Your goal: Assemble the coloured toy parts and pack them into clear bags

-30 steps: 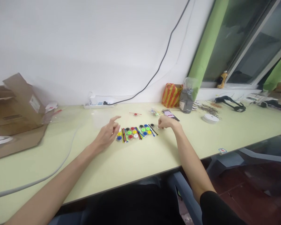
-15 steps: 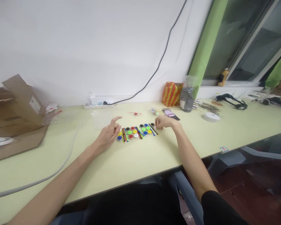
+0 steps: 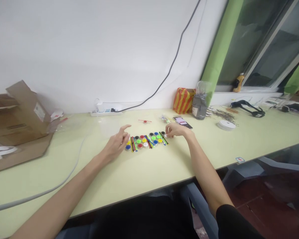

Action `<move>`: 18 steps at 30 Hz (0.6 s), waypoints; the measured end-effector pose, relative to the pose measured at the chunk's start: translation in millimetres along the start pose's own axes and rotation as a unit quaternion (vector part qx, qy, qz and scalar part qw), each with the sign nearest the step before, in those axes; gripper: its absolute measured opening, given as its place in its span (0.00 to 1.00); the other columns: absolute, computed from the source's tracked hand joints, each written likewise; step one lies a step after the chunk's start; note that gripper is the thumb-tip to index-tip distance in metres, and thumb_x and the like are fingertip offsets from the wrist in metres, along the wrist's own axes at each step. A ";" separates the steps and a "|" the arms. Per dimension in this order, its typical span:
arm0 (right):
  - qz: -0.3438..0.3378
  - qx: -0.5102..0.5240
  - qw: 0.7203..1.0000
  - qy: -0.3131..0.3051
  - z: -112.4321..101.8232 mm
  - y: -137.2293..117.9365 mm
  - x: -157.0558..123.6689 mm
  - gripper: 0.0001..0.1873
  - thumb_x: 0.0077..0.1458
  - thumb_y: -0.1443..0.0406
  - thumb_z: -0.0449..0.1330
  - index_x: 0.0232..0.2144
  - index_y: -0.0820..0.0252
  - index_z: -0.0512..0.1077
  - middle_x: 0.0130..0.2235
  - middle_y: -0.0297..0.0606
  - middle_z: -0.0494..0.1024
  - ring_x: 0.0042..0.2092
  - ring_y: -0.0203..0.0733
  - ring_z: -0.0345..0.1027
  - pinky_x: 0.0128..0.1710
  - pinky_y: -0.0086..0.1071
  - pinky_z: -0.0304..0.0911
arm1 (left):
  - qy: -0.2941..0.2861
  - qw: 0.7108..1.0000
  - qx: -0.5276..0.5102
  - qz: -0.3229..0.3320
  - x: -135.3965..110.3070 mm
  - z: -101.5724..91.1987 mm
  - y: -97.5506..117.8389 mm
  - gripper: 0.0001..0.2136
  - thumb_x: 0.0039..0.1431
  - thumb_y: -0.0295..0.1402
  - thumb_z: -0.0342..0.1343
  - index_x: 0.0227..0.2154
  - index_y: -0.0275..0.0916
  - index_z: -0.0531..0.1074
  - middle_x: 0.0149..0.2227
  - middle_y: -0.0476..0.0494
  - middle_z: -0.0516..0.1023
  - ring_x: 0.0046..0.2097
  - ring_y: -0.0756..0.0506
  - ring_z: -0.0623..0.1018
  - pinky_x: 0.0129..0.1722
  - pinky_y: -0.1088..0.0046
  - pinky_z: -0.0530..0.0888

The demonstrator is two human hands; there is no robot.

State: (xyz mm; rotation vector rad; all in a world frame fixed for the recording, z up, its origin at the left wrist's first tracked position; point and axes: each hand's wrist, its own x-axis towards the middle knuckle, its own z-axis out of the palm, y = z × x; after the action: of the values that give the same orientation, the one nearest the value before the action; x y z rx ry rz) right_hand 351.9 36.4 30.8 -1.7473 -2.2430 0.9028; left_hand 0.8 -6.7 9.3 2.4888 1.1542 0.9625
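Several round plastic caps (image 3: 147, 141) in blue, yellow, green, red, white and black lie in tight rows on the pale yellow-green table (image 3: 149, 172), with thin coloured sticks (image 3: 149, 141) laid across them. My left hand (image 3: 117, 143) hovers at the left end of the rows, fingers apart and holding nothing. My right hand (image 3: 177, 130) is at the right end, its fingertips pinched on a small white piece (image 3: 165, 135). Beyond the rows lie a small red spinner (image 3: 145, 121), a small clear packet (image 3: 165, 118) and a phone (image 3: 182, 121) with a lit screen.
A cardboard box (image 3: 22, 122) stands at the left, behind a grey cable (image 3: 52, 187). A power strip (image 3: 104, 113) sits against the wall. To the right stand a striped bag (image 3: 183, 100), a plastic jar (image 3: 199, 104) and a white tape roll (image 3: 226, 125).
My right hand has shifted slightly left, closer to the right end of the rows. My left hand has barely moved. The whole view has drifted a little.
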 end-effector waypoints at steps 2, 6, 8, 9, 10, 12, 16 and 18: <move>-0.008 0.003 1.000 0.002 0.1 1.4 0.7 0.07 0.49 0.68 0.67 0.30 0.62 0.72 0.31 0.38 0.81 0.29 0.36 0.73 0.27 0.27 0.60 | 0.000 1.000 -0.002 -0.002 0.1 -0.4 1.0 0.22 0.69 0.35 0.41 0.63 0.40 0.53 0.25 0.56 0.60 0.28 0.49 0.64 0.34 0.74 0.63; -0.009 0.008 1.000 -0.003 -0.3 3.0 1.0 0.07 0.50 0.69 0.67 0.31 0.63 0.71 0.32 0.40 0.81 0.29 0.36 0.73 0.26 0.27 0.60 | -0.004 1.000 -0.002 -0.006 0.1 -0.7 2.1 0.21 0.70 0.36 0.41 0.63 0.40 0.53 0.25 0.56 0.60 0.27 0.49 0.63 0.34 0.74 0.62; -0.010 0.009 1.000 -0.003 -0.7 3.1 0.8 0.07 0.51 0.69 0.66 0.31 0.63 0.71 0.32 0.40 0.81 0.29 0.36 0.73 0.26 0.26 0.59 | -0.007 1.000 -0.003 -0.006 0.0 -0.4 1.8 0.21 0.70 0.36 0.41 0.63 0.40 0.53 0.25 0.57 0.59 0.27 0.49 0.62 0.34 0.74 0.62; -0.011 0.009 1.000 -0.002 -0.9 3.1 0.6 0.07 0.51 0.69 0.66 0.31 0.63 0.70 0.32 0.40 0.81 0.29 0.36 0.73 0.26 0.26 0.59 | -0.008 1.000 -0.003 -0.007 -0.1 -0.3 1.7 0.21 0.70 0.36 0.41 0.63 0.40 0.53 0.25 0.57 0.59 0.27 0.49 0.62 0.33 0.74 0.62; -0.012 0.008 1.000 -0.001 -1.0 3.2 0.6 0.07 0.51 0.69 0.67 0.31 0.63 0.70 0.32 0.40 0.81 0.29 0.37 0.73 0.26 0.26 0.59 | -0.009 1.000 -0.003 -0.008 -0.2 -0.2 1.7 0.21 0.70 0.36 0.41 0.63 0.41 0.53 0.25 0.57 0.58 0.27 0.49 0.62 0.33 0.74 0.62; -0.013 0.007 1.000 0.000 -0.7 3.6 0.8 0.08 0.51 0.69 0.67 0.31 0.62 0.70 0.32 0.40 0.81 0.29 0.37 0.73 0.26 0.27 0.60 | -0.010 1.000 -0.004 -0.010 -0.3 -0.2 2.0 0.21 0.71 0.36 0.41 0.63 0.40 0.53 0.25 0.57 0.58 0.27 0.49 0.62 0.33 0.74 0.61; -0.015 0.000 1.000 0.014 1.8 7.0 2.2 0.06 0.52 0.70 0.66 0.30 0.62 0.70 0.30 0.39 0.81 0.29 0.37 0.74 0.26 0.26 0.59 | -0.009 1.000 -0.005 -0.014 -0.6 -0.9 3.5 0.20 0.71 0.36 0.40 0.63 0.40 0.53 0.25 0.57 0.58 0.26 0.50 0.61 0.33 0.74 0.61; -0.021 -0.015 0.999 0.048 3.3 9.3 3.0 0.05 0.52 0.73 0.63 0.30 0.62 0.71 0.29 0.38 0.80 0.28 0.36 0.73 0.25 0.26 0.58 | -0.010 1.000 -0.005 -0.015 -0.8 -1.1 3.8 0.20 0.71 0.36 0.40 0.63 0.40 0.53 0.24 0.57 0.57 0.26 0.50 0.61 0.33 0.74 0.61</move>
State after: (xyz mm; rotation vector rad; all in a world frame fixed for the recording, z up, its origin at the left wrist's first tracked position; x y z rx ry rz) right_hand 357.1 39.2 22.4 -1.7108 -2.2353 0.7647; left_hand 1.9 -9.9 11.5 2.4602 1.1731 0.9310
